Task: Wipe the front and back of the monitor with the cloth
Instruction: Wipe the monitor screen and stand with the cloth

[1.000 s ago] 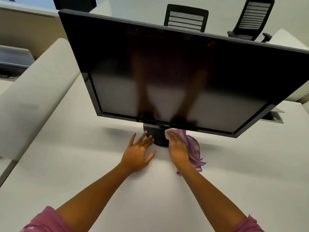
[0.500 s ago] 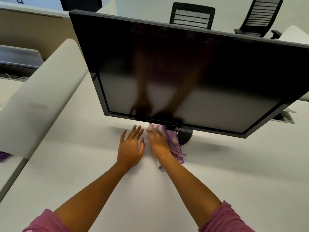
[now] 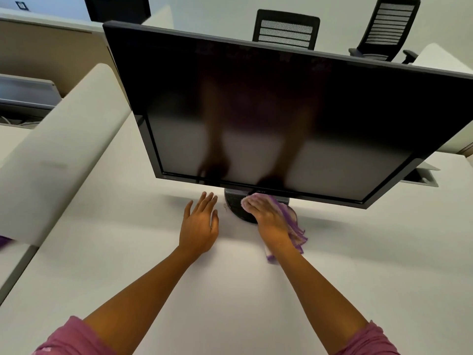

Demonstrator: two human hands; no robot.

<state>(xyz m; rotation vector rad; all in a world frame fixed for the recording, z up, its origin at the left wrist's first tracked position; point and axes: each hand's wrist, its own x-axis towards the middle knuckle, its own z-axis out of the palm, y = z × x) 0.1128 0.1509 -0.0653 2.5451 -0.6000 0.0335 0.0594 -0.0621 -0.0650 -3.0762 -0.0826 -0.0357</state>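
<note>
The person wore a pink top. Its sleeves (image 3: 74, 338) were pushed up near the elbows, so both arms were bare. The left hand (image 3: 198, 228) and right hand (image 3: 270, 217) had no gloves.

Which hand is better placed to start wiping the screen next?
Right. The right hand already has the cloth under it, just below the monitor. The left hand is open, flat and empty on the desk.

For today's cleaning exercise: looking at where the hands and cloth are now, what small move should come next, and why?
Probably lift the right hand with the cloth from the stand base up onto the screen. The cloth sits below the monitor's lower edge, and the left hand rests open on the desk.
</note>
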